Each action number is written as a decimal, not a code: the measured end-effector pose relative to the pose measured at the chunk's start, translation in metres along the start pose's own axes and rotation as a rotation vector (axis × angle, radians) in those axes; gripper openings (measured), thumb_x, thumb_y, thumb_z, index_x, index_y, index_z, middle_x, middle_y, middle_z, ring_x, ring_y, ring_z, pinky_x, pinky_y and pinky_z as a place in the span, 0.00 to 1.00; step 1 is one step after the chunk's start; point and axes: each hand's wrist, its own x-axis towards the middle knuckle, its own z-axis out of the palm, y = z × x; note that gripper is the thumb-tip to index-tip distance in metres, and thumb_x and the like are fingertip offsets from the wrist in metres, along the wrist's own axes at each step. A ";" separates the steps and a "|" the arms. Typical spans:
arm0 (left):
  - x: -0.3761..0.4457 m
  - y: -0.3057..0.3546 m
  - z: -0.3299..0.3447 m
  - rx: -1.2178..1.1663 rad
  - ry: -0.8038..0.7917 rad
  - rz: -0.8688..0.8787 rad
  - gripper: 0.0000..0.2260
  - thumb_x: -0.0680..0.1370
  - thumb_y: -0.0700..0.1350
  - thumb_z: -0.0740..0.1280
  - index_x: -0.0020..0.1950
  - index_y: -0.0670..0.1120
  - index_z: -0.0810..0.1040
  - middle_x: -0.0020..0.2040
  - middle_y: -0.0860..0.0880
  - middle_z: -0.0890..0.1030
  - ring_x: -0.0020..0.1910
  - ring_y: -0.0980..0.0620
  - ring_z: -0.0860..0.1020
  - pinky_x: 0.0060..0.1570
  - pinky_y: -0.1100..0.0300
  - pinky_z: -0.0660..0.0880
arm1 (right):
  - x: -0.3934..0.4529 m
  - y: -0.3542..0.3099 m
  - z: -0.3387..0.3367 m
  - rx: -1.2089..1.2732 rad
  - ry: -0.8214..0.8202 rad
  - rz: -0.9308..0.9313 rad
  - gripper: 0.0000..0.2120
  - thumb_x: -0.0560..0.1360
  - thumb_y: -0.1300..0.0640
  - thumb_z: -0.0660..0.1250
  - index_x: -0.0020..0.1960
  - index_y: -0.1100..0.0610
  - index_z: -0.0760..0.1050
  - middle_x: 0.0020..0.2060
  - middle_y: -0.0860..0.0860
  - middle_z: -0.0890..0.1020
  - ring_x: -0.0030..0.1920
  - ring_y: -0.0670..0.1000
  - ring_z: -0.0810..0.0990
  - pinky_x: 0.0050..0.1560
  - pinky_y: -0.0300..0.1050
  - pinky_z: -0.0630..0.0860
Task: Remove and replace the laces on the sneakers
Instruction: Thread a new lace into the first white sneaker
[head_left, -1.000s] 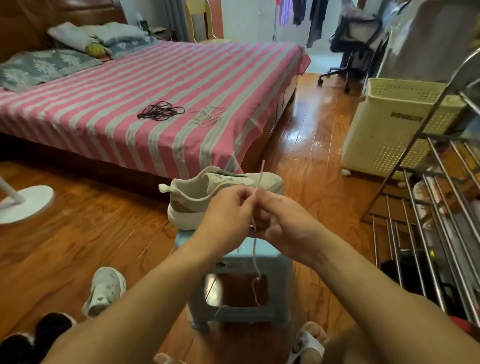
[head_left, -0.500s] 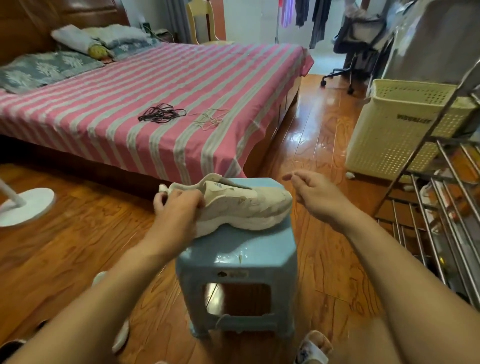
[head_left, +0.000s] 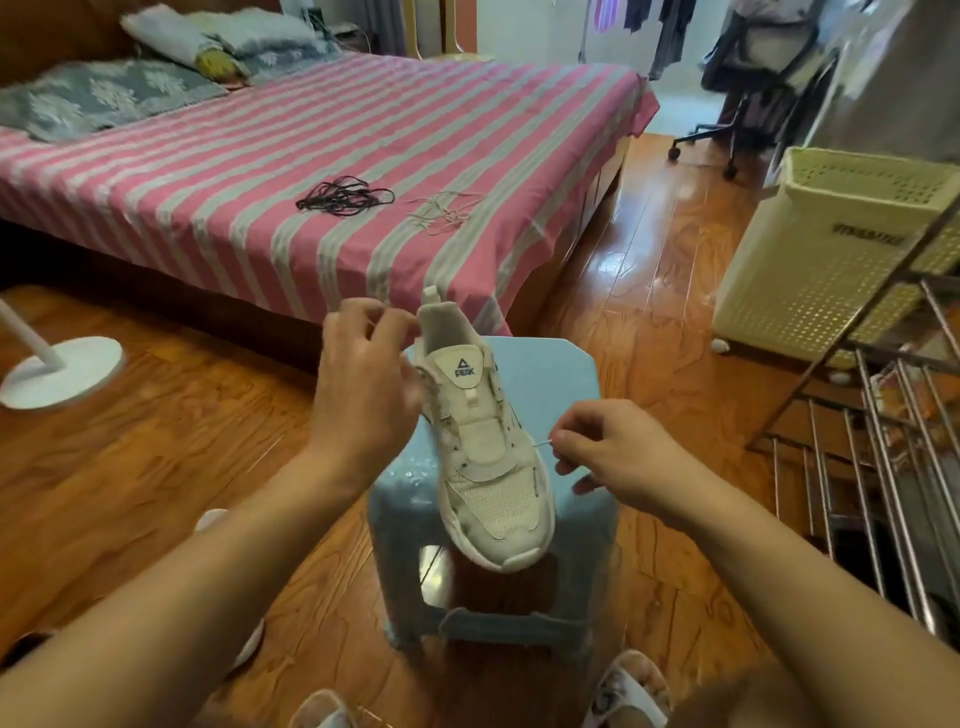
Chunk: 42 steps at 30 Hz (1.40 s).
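Observation:
A beige sneaker (head_left: 485, 457) lies on a light blue plastic stool (head_left: 561, 374), toe pointing toward me, its tongue showing a dark logo. My left hand (head_left: 363, 384) holds the sneaker's left side near the collar, fingers curled. My right hand (head_left: 608, 452) pinches a thin white lace end (head_left: 543, 443) at the shoe's right lower eyelets. A black lace bundle (head_left: 343, 195) and a pale lace bundle (head_left: 441, 213) lie on the striped bed (head_left: 260, 156).
A second sneaker (head_left: 213, 519) lies on the wooden floor, partly hidden by my left forearm. A cream laundry basket (head_left: 831, 260) and a metal shoe rack (head_left: 893, 467) stand at right. A white fan base (head_left: 57, 369) sits at left. My slippered feet show at the bottom.
The sneaker has been turned from sideways on the stool to toe toward me. My right hand went from open in the air to pinching a lace at the shoe's right side.

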 end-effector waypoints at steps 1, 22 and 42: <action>-0.011 0.013 -0.001 -0.033 -0.078 0.059 0.08 0.75 0.37 0.70 0.54 0.44 0.81 0.55 0.46 0.76 0.55 0.45 0.73 0.53 0.48 0.75 | 0.002 0.003 0.006 -0.030 0.043 -0.020 0.03 0.80 0.55 0.68 0.50 0.53 0.81 0.42 0.47 0.83 0.42 0.48 0.84 0.44 0.46 0.84; -0.030 0.063 0.024 0.181 -0.465 -0.114 0.10 0.81 0.61 0.64 0.60 0.68 0.82 0.53 0.57 0.63 0.63 0.49 0.61 0.63 0.49 0.57 | 0.003 0.018 0.067 0.162 0.360 -0.002 0.03 0.78 0.56 0.70 0.46 0.51 0.81 0.44 0.47 0.81 0.47 0.44 0.78 0.47 0.40 0.76; -0.016 0.051 0.034 0.200 -0.385 0.429 0.01 0.74 0.46 0.74 0.44 0.50 0.84 0.49 0.50 0.76 0.52 0.46 0.72 0.48 0.48 0.73 | 0.017 0.012 0.054 0.049 0.239 -0.063 0.09 0.76 0.57 0.72 0.50 0.50 0.73 0.39 0.45 0.78 0.39 0.44 0.75 0.40 0.41 0.71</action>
